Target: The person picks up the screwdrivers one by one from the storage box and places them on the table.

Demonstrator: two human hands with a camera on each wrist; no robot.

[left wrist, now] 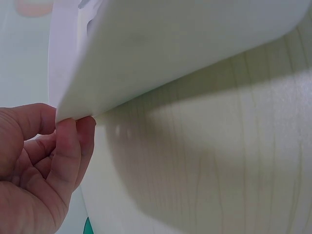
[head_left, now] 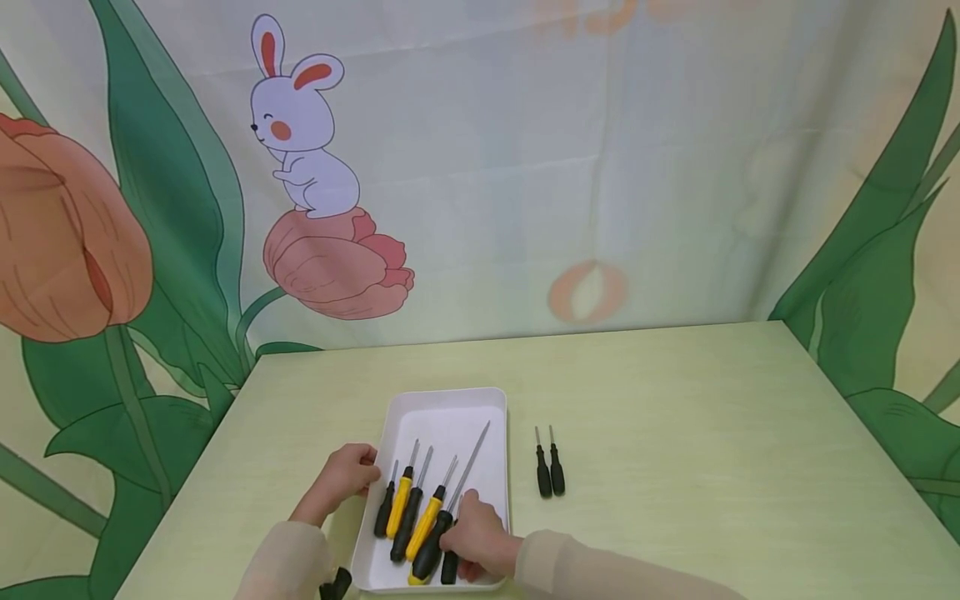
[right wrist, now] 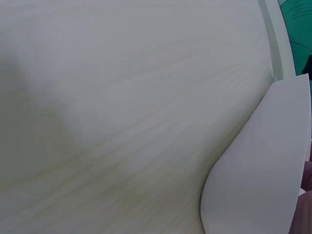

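Observation:
A white tray (head_left: 450, 408) lies on the table, its long side running away from me. My left hand (head_left: 348, 475) pinches the tray's left rim between thumb and fingers, as the left wrist view shows. Inside the tray, several screwdrivers with black or yellow-and-black handles lie side by side, among them a yellow one (head_left: 425, 527) and a large black one (head_left: 432, 546). My right hand (head_left: 480, 533) reaches into the front right of the tray, its fingers around a black-handled screwdriver (head_left: 450, 568). That hand hides most of this screwdriver. In the right wrist view, the tray wall covers most of the fingers.
Two small black screwdrivers (head_left: 551, 471) lie together on the table (head_left: 712, 450), right of the tray. A dark object (head_left: 335, 583) shows by the left sleeve at the bottom edge. Behind the table hangs a printed curtain (head_left: 465, 167) with a rabbit and tulips.

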